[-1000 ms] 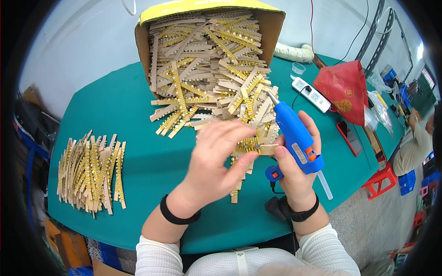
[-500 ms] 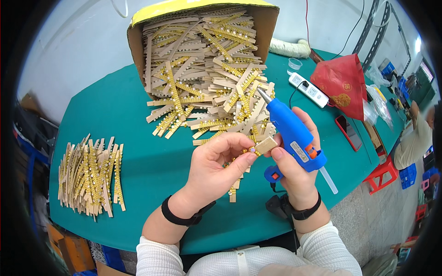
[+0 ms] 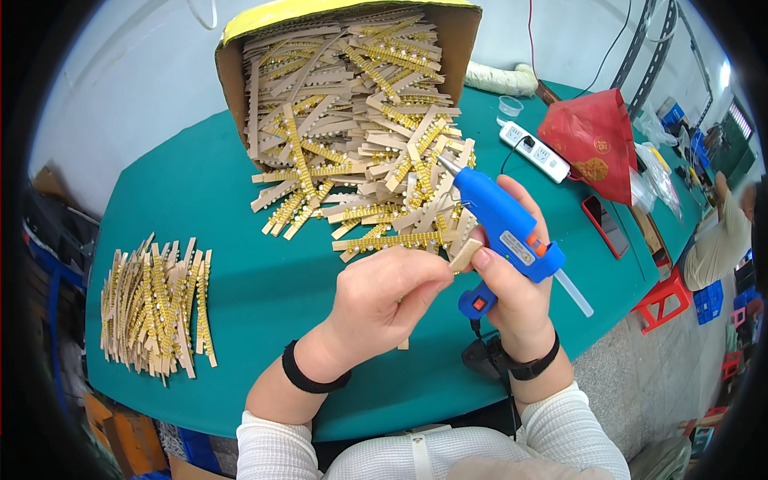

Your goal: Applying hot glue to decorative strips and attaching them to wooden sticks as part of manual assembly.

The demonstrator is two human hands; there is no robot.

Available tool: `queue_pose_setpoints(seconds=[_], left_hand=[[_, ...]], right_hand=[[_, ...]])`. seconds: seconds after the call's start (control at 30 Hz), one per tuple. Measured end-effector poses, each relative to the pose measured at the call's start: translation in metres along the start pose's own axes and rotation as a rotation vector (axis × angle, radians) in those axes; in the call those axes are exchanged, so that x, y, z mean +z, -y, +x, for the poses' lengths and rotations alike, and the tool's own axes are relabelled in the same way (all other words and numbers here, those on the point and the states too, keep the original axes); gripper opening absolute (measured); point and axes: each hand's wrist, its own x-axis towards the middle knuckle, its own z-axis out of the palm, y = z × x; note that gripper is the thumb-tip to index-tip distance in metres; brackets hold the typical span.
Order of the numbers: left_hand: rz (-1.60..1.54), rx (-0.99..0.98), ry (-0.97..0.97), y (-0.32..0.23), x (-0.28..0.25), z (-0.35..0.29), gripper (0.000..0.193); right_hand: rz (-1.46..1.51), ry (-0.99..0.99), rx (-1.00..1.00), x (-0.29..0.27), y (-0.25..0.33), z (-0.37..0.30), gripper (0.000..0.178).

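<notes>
My right hand grips a blue glue gun, its metal nozzle pointing up and left toward the heap. A clear glue stick sticks out of the gun's back. Between that hand's thumb and fingers is the tan end of a decorated strip. My left hand is closed in a pinch at the same strip, its knuckles upward. The left fingers hide the rest of the strip. Behind my hands, a heap of tan strips with gold trim and beads spills from a cardboard box.
A pile of similar strips lies on the green table at the left. To the right are a white power strip, a red bag, a phone and a small clear cup. A red stool stands beyond the table edge.
My left hand has rolled over, its fingers curling more, and now covers the beaded part of the strip. The glue gun has shifted slightly left, and the strip's end has tilted.
</notes>
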Motion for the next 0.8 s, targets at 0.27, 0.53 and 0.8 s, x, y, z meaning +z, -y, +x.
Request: queue_pose_setpoints(seconds=[0.27, 0.53, 0.8], left_hand=[[0.017, 0.15, 0.069, 0.006, -0.007, 0.001, 0.017], [-0.008, 0.182, 0.125, 0.008, -0.009, 0.003, 0.017], [-0.24, -0.095, -0.007, 0.0, -0.013, 0.001, 0.014]], right_hand=[[0.144, 0.036, 0.14, 0.001, 0.001, 0.004, 0.065], [0.186, 0.045, 0.19, 0.002, 0.002, 0.005, 0.065], [0.25, 0.029, 0.012, -0.005, -0.002, 0.01, 0.066]])
